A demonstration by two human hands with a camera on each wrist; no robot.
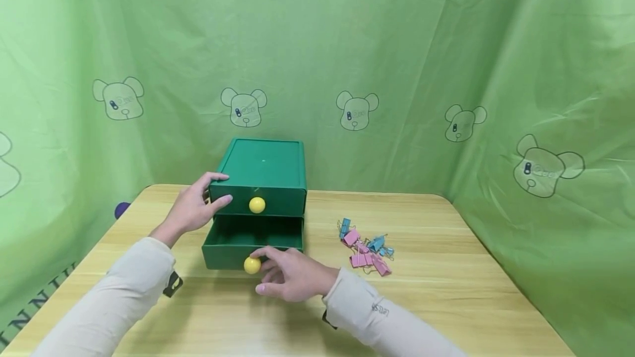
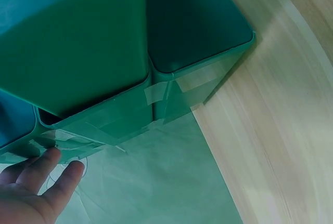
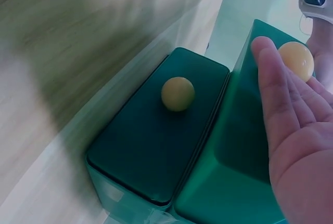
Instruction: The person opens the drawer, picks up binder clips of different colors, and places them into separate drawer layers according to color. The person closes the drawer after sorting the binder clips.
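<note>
A green drawer cabinet (image 1: 268, 158) stands on the wooden table, its top drawer pushed in. Below that, the middle drawer (image 1: 228, 258) is pulled out, with a bare floor showing inside. My left hand (image 1: 193, 208) grips the cabinet's upper left corner, thumb on the front and fingers on the top and side. At the middle drawer's yellow knob (image 1: 252, 265) is my right hand (image 1: 297, 275), index finger on the knob and thumb apart from it. The right wrist view shows those fingers nearly straight beside the knob. Beneath, the bottom drawer (image 3: 151, 141) is pushed in.
Several pink and blue binder clips (image 1: 364, 249) lie in a loose pile on the table (image 1: 436, 291), right of the cabinet. A green curtain (image 1: 397, 43) with bear heads hangs behind and at both sides. Clear tape (image 2: 156, 94) shows on the cabinet's side.
</note>
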